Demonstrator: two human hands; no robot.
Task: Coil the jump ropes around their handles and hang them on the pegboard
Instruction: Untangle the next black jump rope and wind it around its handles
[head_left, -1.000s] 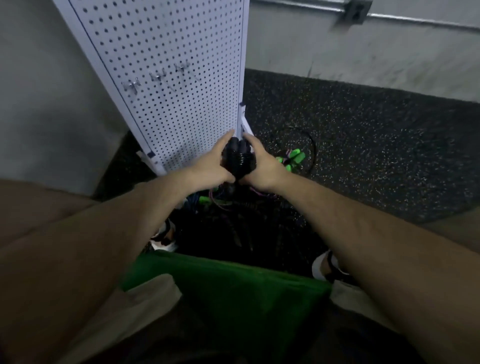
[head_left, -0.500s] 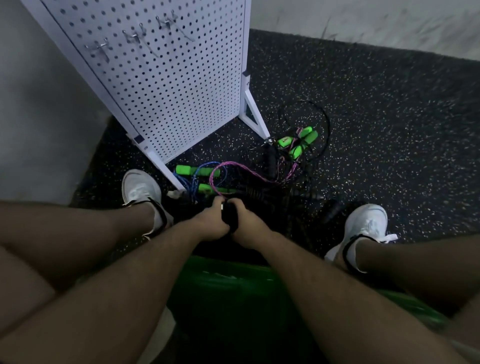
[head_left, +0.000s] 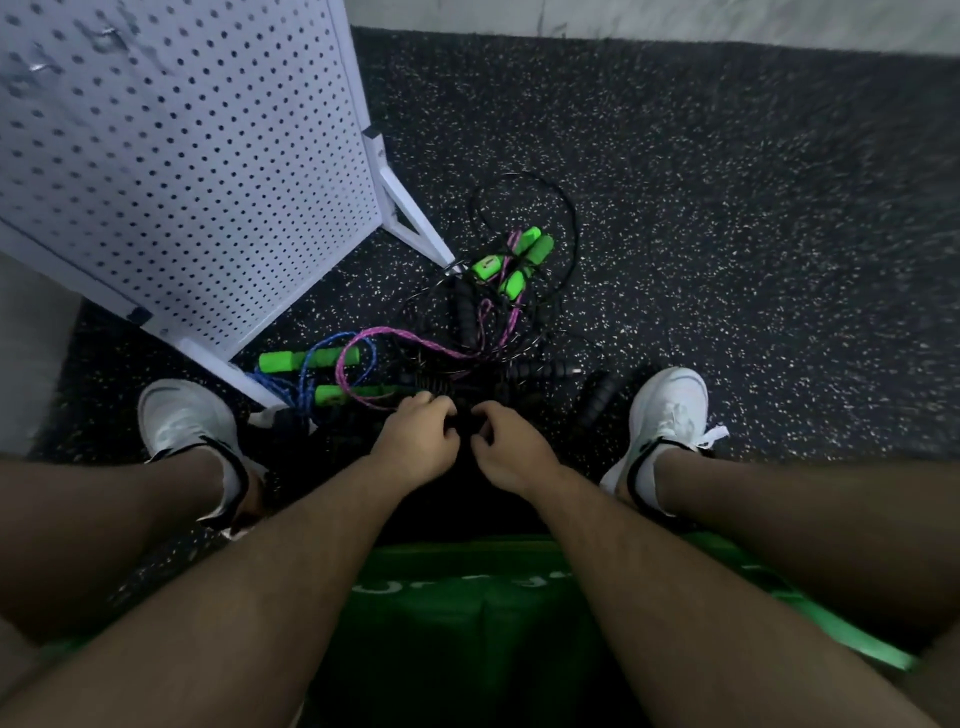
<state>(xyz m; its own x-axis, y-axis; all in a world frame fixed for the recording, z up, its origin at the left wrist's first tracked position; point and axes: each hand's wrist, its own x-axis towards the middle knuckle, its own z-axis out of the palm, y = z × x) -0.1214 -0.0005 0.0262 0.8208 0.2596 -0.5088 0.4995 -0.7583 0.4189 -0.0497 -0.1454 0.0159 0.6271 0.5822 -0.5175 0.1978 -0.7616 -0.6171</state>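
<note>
My left hand (head_left: 415, 441) and my right hand (head_left: 511, 447) are close together just above the floor, fingers curled round a black jump rope (head_left: 464, 423) that is mostly lost in the dark between them. Beyond them lies a tangle of ropes: a pink rope with green handles (head_left: 511, 260), a blue rope with green handles (head_left: 306, 358), and black foam handles (head_left: 540, 370) with thin black cord. The white pegboard (head_left: 182, 171) stands at the upper left, with metal hooks (head_left: 109, 34) near its top edge.
The pegboard's white foot (head_left: 410, 223) juts out towards the ropes. My white shoes (head_left: 182, 415) (head_left: 667, 410) stand on either side of the pile on the speckled black rubber floor (head_left: 727, 208). A pale wall (head_left: 675, 21) runs along the back.
My hands came down from in front of the pegboard's lower edge to just above the floor, still together on the black rope. The view tilted down onto the pile.
</note>
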